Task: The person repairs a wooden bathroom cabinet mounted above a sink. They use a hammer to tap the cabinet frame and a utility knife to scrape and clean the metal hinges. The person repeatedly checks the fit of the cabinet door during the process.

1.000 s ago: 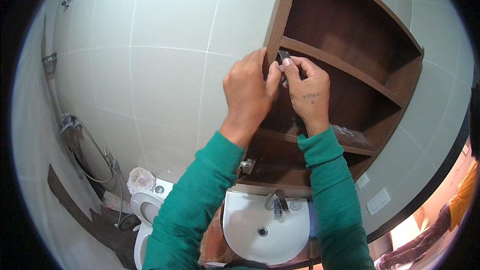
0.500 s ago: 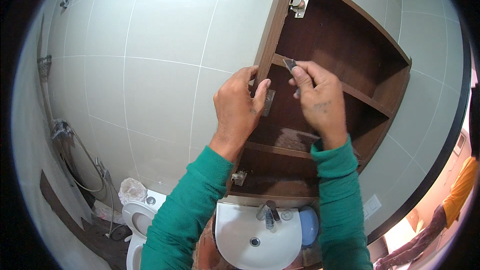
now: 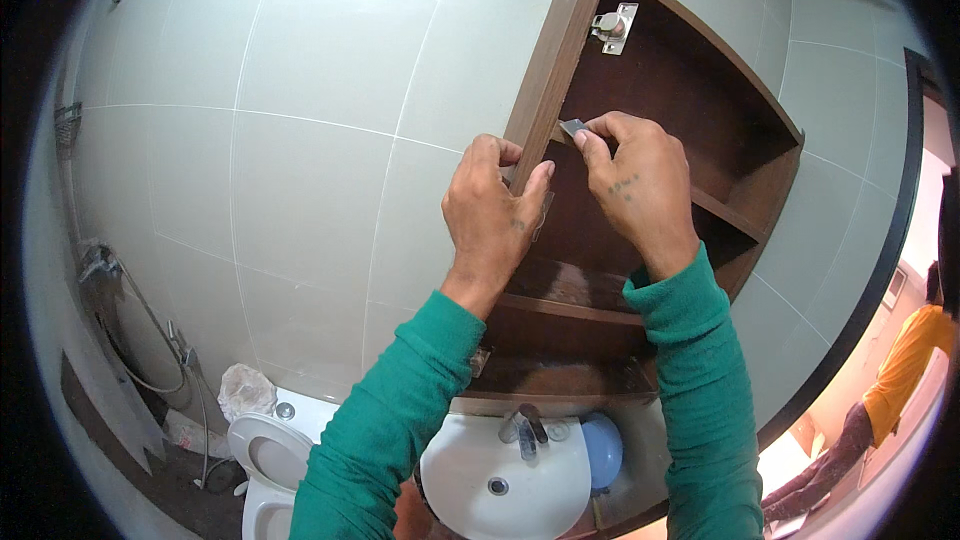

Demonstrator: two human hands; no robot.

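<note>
At one o'clock, flat grey blade (image 3: 573,127), pinched in right hand (image 3: 640,180), left hand (image 3: 490,218) wide, at brown cabinet (image 3: 556,70).

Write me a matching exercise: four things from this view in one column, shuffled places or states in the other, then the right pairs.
Column one
1. Left hand
2. Right hand
3. Rounded blue object
4. Metal hinge

Column two
A. In the top compartment of the brown cabinet
B. Pinching a small flat grey piece
C. Just right of the white sink
D. Thumb and fingers about the cabinet's left edge

Pairs: 1-D, 2-B, 3-C, 4-A
</note>
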